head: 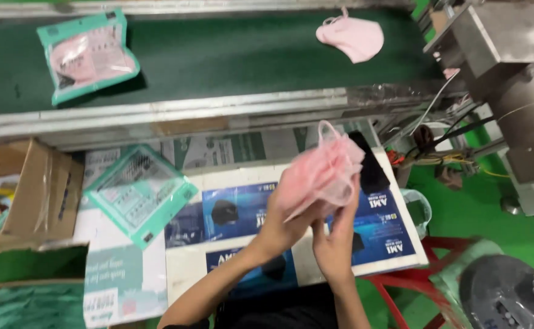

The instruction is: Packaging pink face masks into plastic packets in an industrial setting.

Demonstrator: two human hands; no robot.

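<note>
Together, both hands' fingers [291, 210] clasp pink masks [325, 170].

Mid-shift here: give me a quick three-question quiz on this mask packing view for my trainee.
1. True or false: both hands, left hand and right hand, are on the stack of pink masks.
2. What lies on the green conveyor belt? A) two sealed packs only B) one sealed mask pack and one loose pink mask C) nothing
3. Fill in: the empty teal pouch lies to the ____ of the hands, in the head view.

Key: 1 true; 2 B; 3 left.
</note>
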